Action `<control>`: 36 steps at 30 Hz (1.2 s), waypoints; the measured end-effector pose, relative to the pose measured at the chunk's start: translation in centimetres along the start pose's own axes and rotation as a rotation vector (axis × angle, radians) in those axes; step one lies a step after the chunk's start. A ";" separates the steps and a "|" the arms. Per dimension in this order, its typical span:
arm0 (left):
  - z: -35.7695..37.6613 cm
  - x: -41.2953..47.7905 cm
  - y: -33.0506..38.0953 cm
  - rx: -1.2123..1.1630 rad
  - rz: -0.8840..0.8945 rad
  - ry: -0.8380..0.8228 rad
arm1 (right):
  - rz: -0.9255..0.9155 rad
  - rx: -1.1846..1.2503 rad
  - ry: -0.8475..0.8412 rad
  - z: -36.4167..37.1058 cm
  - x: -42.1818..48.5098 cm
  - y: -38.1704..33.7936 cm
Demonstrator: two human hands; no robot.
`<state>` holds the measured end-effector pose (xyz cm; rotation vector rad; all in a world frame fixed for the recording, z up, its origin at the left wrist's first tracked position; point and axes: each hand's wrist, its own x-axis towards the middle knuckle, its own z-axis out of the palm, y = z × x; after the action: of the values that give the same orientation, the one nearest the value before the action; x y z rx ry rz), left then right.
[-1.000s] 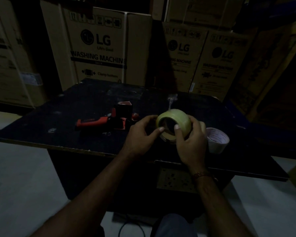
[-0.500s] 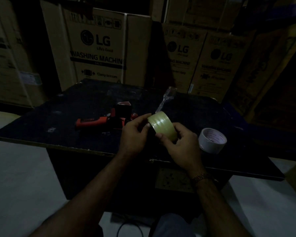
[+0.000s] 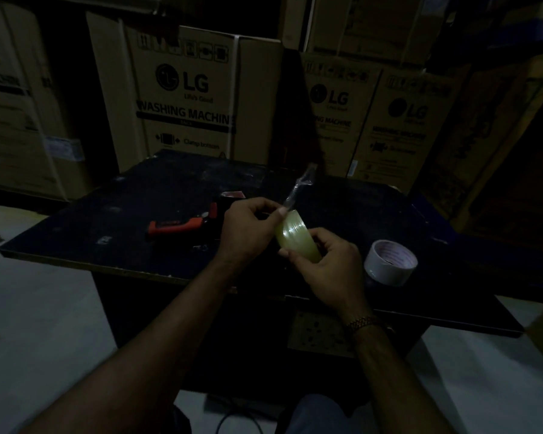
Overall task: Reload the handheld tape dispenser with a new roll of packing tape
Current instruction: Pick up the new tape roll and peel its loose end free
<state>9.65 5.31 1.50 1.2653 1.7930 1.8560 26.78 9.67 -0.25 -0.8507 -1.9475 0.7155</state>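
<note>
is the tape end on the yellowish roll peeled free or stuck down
Peeled free: a clear strip rises off the roll, pinched by the left hand; the right hand grips the roll.

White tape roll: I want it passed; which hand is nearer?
Right. The right hand, gripping the yellowish roll, is beside the white tape roll; the left hand is farther off.

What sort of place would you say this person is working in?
Probably an appliance warehouse or stockroom: stacked washing machine cartons stand behind a dark table, on which a tape dispenser lies.
</note>
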 end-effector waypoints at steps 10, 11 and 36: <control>2.0 -1.1 -0.3 -0.459 -0.310 0.063 | -0.052 -0.082 -0.036 -0.5 0.6 -0.1; 2.1 -1.1 -0.2 -0.472 -0.313 0.077 | -0.050 -0.081 -0.035 -0.5 0.7 -0.1; 0.6 1.0 -0.5 -0.207 -0.095 -0.026 | -0.038 -0.128 -0.084 -1.1 1.8 0.1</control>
<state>9.28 6.51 1.39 1.1047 1.5725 1.9056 27.05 11.34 1.05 -0.8699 -2.0973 0.6182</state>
